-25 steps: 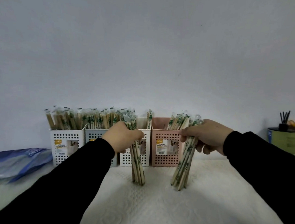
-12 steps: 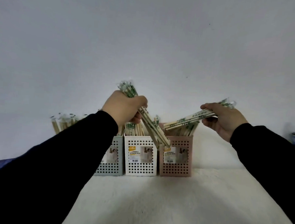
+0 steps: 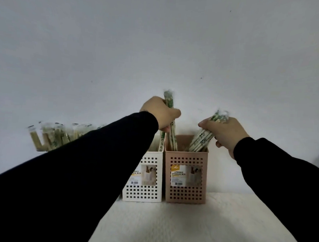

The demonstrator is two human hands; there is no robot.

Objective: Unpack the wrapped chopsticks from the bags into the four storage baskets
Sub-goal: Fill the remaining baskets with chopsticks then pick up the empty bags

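Observation:
My left hand (image 3: pixel 158 113) grips a bundle of wrapped chopsticks (image 3: pixel 172 132), held nearly upright with its lower ends inside the pink basket (image 3: pixel 186 159). My right hand (image 3: pixel 224 132) grips a second bundle of wrapped chopsticks (image 3: pixel 200 142), tilted to the left, its lower ends also down in the pink basket. A white basket (image 3: pixel 148 158) stands touching the pink one on its left, with a wrapped pair (image 3: pixel 161 143) leaning in it. Further left, more wrapped chopsticks (image 3: pixel 52 137) stick up from baskets hidden behind my left sleeve.
The baskets stand in a row against a plain grey wall (image 3: pixel 158 47) on a white textured cloth (image 3: pixel 178 222). My black sleeves cover the lower left and lower right of the view.
Both hands have swung their bundles from slanted above the baskets to pointing down, and lowered the ends into the pink basket. The camera has moved closer.

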